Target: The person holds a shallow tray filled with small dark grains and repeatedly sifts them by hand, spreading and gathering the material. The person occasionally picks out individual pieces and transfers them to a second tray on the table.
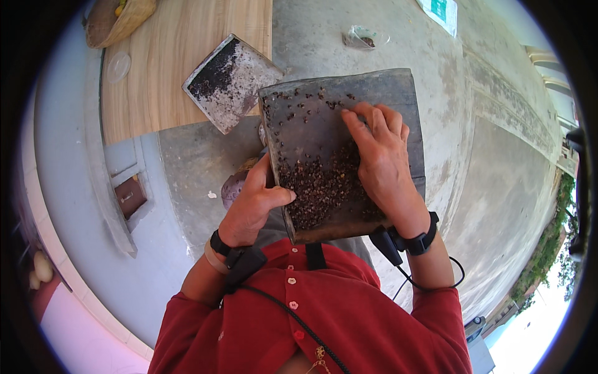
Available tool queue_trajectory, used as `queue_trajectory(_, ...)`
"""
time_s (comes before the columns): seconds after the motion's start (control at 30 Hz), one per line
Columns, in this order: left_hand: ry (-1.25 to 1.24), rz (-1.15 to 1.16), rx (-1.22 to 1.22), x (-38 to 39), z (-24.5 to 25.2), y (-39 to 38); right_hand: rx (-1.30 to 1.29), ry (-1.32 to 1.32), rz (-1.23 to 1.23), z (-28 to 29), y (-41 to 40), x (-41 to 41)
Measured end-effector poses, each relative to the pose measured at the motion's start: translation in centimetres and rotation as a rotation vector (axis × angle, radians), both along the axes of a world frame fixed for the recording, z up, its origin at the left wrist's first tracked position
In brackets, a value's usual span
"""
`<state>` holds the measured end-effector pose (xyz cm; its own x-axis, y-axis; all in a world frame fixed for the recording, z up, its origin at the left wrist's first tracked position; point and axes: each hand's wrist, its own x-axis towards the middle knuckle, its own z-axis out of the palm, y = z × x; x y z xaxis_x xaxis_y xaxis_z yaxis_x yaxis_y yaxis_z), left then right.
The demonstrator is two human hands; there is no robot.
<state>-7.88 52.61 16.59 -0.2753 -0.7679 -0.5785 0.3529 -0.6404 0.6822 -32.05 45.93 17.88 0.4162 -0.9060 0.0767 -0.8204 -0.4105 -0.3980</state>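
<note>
A dark, shallow rectangular tray (303,128) is held in front of my body. Small dark brown dried pieces (322,187), perhaps seeds or husks, lie heaped along its near left part, with others scattered towards the far edge. My left hand (257,201) grips the tray's left side, thumb over the rim. Over the right half of the tray is my right hand (380,149), palm down with bent fingers, its index fingertip near a few pieces close to the far side. Whether it pinches a piece cannot be told.
A second tray (252,77) with black and pale grey material rests at the corner of a wood-grain table (159,61). The table also bears a woven basket (114,28) and a clear round lid (119,67). An open plastic bag (362,39) lies on the concrete floor.
</note>
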Motion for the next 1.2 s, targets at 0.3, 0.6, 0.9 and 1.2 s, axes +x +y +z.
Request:
queue_trajectory(0.3, -0.001, -0.022, 0.060, 0.3, 1.0, -0.1, -0.058, -0.005, 0.026, -1.3, -0.8, 1.6)
queue_trajectory(0.6, 0.010, -0.024, 0.030, 0.5, 0.3, -0.2, -0.106, 0.086, 0.029, -1.6, -0.8, 1.1)
queue_trajectory(0.9, -0.031, -0.042, 0.008, 0.9, 0.0, -0.5, 0.118, -0.031, 0.377, 1.2, 3.2, 2.7)
queue_trajectory(1.2, -0.035, 0.002, -0.011, 0.7, -0.5, -0.4, 0.058, -0.149, 0.375, -1.3, 2.4, 5.6)
